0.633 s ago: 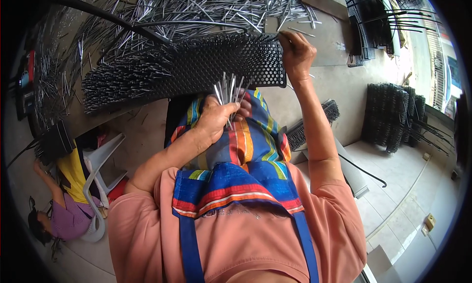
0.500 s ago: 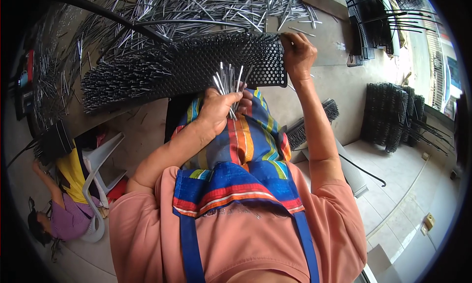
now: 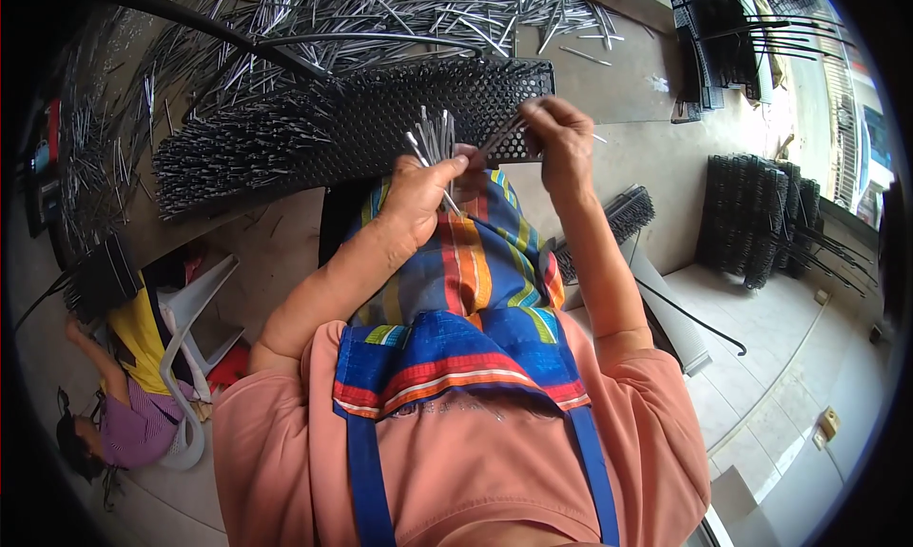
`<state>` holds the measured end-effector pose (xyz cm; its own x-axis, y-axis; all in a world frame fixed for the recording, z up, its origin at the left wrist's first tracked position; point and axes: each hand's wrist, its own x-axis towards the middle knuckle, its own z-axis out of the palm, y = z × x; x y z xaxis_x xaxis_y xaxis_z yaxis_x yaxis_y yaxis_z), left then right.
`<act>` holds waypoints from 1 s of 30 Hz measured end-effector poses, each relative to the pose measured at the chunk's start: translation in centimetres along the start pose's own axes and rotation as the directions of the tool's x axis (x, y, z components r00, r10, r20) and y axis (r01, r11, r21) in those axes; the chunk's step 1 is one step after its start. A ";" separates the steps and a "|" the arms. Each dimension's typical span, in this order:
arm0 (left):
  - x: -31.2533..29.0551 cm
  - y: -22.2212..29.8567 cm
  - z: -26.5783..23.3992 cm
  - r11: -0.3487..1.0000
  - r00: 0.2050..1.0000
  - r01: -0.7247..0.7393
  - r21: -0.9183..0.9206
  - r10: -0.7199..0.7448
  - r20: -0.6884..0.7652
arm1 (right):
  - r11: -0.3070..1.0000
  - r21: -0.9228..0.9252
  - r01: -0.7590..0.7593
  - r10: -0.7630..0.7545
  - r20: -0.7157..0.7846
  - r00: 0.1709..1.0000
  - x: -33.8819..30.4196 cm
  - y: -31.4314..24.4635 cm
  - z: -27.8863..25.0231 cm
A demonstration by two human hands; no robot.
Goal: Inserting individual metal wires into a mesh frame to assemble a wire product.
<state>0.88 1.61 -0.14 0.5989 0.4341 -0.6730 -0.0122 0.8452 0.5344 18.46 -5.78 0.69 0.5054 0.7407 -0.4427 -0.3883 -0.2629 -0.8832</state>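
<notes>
My left hand is closed round a bunch of thin grey strips that fan upward over my lap. To its right, my right hand is pinched on a slender dark strip that slants toward the left fingers; this part is slightly blurred. Behind both hands lies a long black perforated panel, resting across the front of my lap. Its left part bristles with upright strips, while bare holes show in the middle. Toward its right end, thin strips or ends stand along the far edge.
Loose grey strips cover the table beyond the panel. Finished-looking bristled black pieces are stacked on the floor at right, with a smaller bristled one nearer. Another person sits at the lower left by a white chair.
My right hand has left the panel's right end and come down and inward, now pinching a strip near the bunch. The left hand still grips its bunch, nearly unmoved.
</notes>
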 end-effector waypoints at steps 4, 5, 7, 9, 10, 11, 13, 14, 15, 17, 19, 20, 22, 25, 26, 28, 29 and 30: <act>-0.4 -0.1 0.2 0.997 1.000 0.011 0.078 -0.010 -0.008 | 0.839 -0.213 0.501 -0.542 -0.239 0.806 2.5 -1.0 -0.6; -0.5 -0.1 0.5 0.997 1.000 0.012 0.081 -0.012 -0.005 | 0.702 -0.349 0.621 -0.702 -0.194 0.685 3.3 -1.1 -0.8; -0.7 -0.2 0.7 0.996 1.000 0.002 0.087 -0.001 -0.023 | 0.631 -0.392 0.669 -0.760 -0.140 0.635 4.2 -1.2 -0.5; -0.5 -0.1 0.7 0.995 1.000 0.017 0.098 -0.015 -0.028 | 0.569 -0.426 0.703 -0.791 -0.053 0.609 4.5 -1.3 -0.1; -0.4 -0.1 0.7 0.994 0.999 0.030 0.104 -0.027 -0.033 | 0.571 -0.424 0.703 -0.791 -0.054 0.610 4.5 -1.5 -0.1; -0.4 0.0 0.7 0.994 0.999 0.031 0.105 -0.027 -0.036 | 0.570 -0.439 0.694 -0.786 -0.045 0.617 4.6 -1.8 -0.1; -0.5 0.3 1.0 0.994 1.000 -0.001 0.106 0.002 -0.007 | 0.571 -0.455 0.683 -0.779 -0.038 0.626 4.4 -1.9 -0.3; -0.6 0.2 1.0 0.994 1.000 0.000 0.107 0.001 -0.007 | 0.564 -0.460 0.686 -0.780 -0.022 0.626 4.1 -1.9 -0.3; -0.6 0.1 1.1 0.995 1.000 -0.014 0.097 0.016 -0.017 | 0.554 -0.465 0.691 -0.782 -0.005 0.624 4.0 -1.9 -0.3; -0.4 0.0 1.1 0.996 0.999 -0.030 0.087 0.032 -0.024 | 0.542 -0.465 0.700 -0.793 -0.007 0.610 4.5 -2.1 -0.4; -0.1 0.0 0.9 0.998 1.000 0.020 0.066 -0.020 -0.010 | 0.532 -0.465 0.708 -0.802 -0.008 0.598 4.5 -2.1 -0.3; 0.0 0.0 0.8 0.998 1.000 0.020 0.065 -0.019 -0.010 | 0.547 -0.462 0.697 -0.785 0.005 0.619 4.2 -2.3 -0.3; -0.2 0.0 0.7 0.997 0.998 0.056 0.048 -0.057 0.016 | 0.565 -0.458 0.687 -0.766 0.018 0.642 4.0 -2.4 -0.2; -0.3 0.1 0.7 0.999 0.999 0.033 0.034 -0.033 0.007 | 0.567 -0.466 0.679 -0.767 0.000 0.641 4.0 -2.6 0.0; -0.3 0.1 0.7 0.999 0.999 0.032 0.032 -0.032 0.006 | 0.560 -0.467 0.684 -0.771 0.009 0.637 3.9 -2.6 0.0; -0.3 0.0 0.6 1.000 1.000 0.011 0.001 -0.011 0.017 | 0.552 -0.465 0.692 -0.775 0.022 0.632 3.9 -2.6 0.1; -0.3 0.0 0.6 1.000 1.000 0.008 -0.001 -0.008 0.015 | 0.563 -0.474 0.677 -0.754 0.040 0.655 3.9 -2.5 0.0; -0.5 0.1 0.9 1.000 1.000 0.020 -0.019 -0.020 -0.002 | 0.573 -0.487 0.660 -0.734 0.055 0.677 3.8 -2.3 -0.1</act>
<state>1.24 1.22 0.72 0.5974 0.4180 -0.6844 -0.0160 0.8595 0.5109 21.36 -2.41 1.05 0.5846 0.7288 0.3566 0.4861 0.0373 -0.8731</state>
